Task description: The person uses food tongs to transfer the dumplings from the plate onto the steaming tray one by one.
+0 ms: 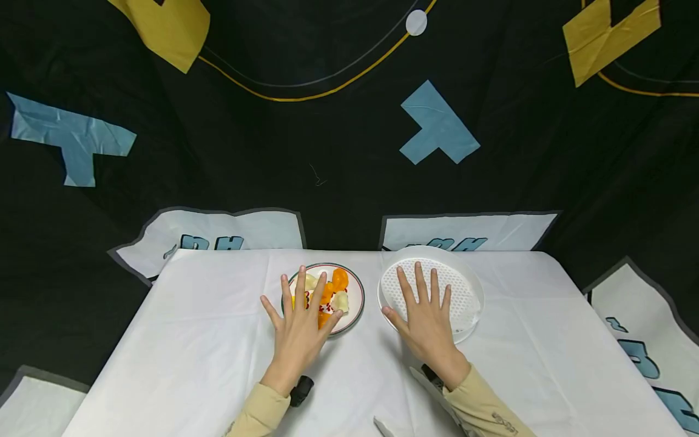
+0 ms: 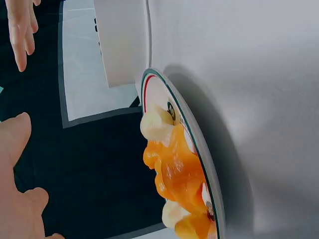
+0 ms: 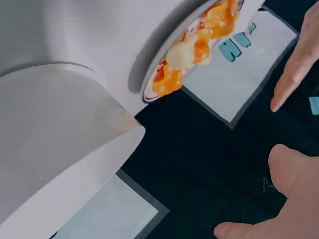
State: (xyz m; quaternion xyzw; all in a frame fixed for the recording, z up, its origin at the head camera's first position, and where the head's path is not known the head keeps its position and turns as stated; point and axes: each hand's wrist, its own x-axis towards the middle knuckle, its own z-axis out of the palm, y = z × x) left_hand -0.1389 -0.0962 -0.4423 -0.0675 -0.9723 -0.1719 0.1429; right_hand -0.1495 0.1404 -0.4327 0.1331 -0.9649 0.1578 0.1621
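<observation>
My left hand (image 1: 297,334), its fingers spread, is held over the near side of a white plate (image 1: 356,297) with a dark green rim and a red line. Glossy orange pieces (image 2: 179,169) and pale yellow lumps (image 2: 157,124) lie on the plate. My right hand (image 1: 428,325), also with spread fingers, overlaps a round white container (image 1: 474,297) with a dotted, perforated-looking inside. In the right wrist view the container's tall smooth wall (image 3: 60,129) stands beside the hand. Neither hand holds anything.
A white cloth (image 1: 191,358) covers the table. A pale grey, pointed object (image 1: 382,426) shows at the near edge, and a grey strip (image 1: 437,394) runs beside the right sleeve. Behind the table hangs a black backdrop (image 1: 327,164) with blue and gold patches.
</observation>
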